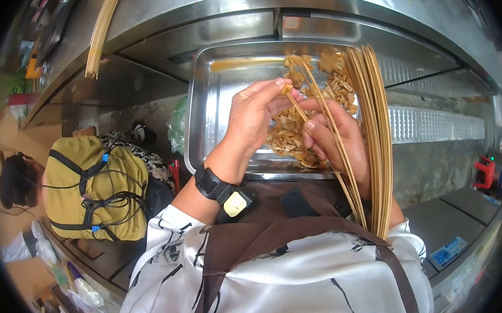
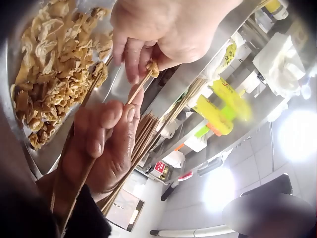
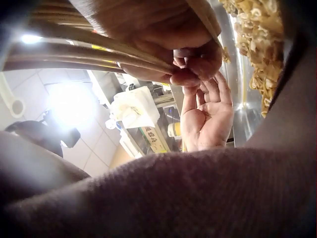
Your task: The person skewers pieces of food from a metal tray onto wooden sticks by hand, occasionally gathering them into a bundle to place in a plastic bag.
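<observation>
My left hand (image 1: 252, 113) pinches a small brown food piece (image 2: 153, 68) at the tip of a thin wooden skewer (image 2: 140, 86). My right hand (image 1: 342, 135) grips that skewer between thumb and fingers, with other skewers (image 1: 345, 173) running back along the palm. Both hands are over a metal tray (image 1: 193, 114), where many brown, curled food pieces (image 1: 288, 142) are heaped on the right side. Beside the right forearm stands a thick bundle of skewers (image 1: 377, 136). In the right wrist view, the right hand's fingers partly cover the left fingertips.
Behind the tray runs a steel counter (image 1: 224, 19), with another skewer bundle (image 1: 100, 42) over its left edge. At the left is a person in a mustard-yellow top (image 1: 90, 191) with black straps. A red stool (image 1: 485, 172) stands far right.
</observation>
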